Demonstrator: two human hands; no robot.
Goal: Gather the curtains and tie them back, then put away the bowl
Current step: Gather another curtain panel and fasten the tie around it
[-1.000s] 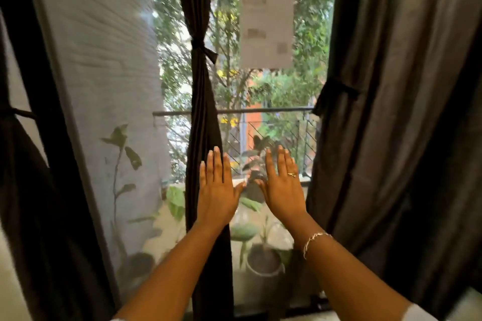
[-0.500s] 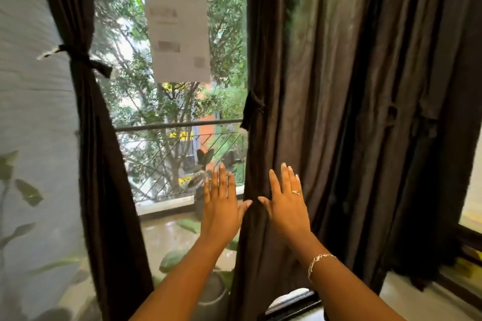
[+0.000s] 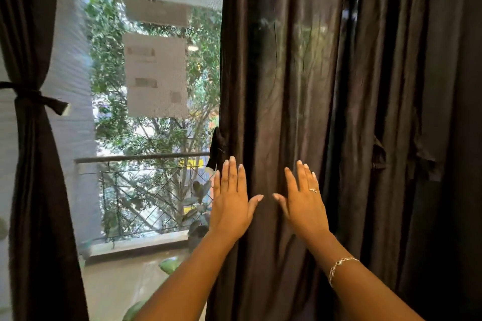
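A wide dark brown curtain (image 3: 326, 86) hangs loose over the right half of the view. Its tie-back strap (image 3: 216, 147) dangles at the curtain's left edge. My left hand (image 3: 230, 200) and my right hand (image 3: 302, 198) are both raised in front of this curtain at strap height, fingers straight and spread, palms toward the cloth; whether they touch it I cannot tell. At the far left a second dark curtain (image 3: 34, 190) is gathered and tied with a knotted strap (image 3: 31, 98). No bowl is in view.
Between the curtains is a glass window (image 3: 146, 190) with paper sheets (image 3: 156, 75) stuck on it. Outside are a balcony railing (image 3: 140, 157), potted plants (image 3: 198, 206) and trees. A grey wall (image 3: 70, 112) stands outside at the left.
The view has swung to the right, so the tied curtain moved to the far left and the loose curtain fills the right. Both hands now sit in front of the loose curtain.
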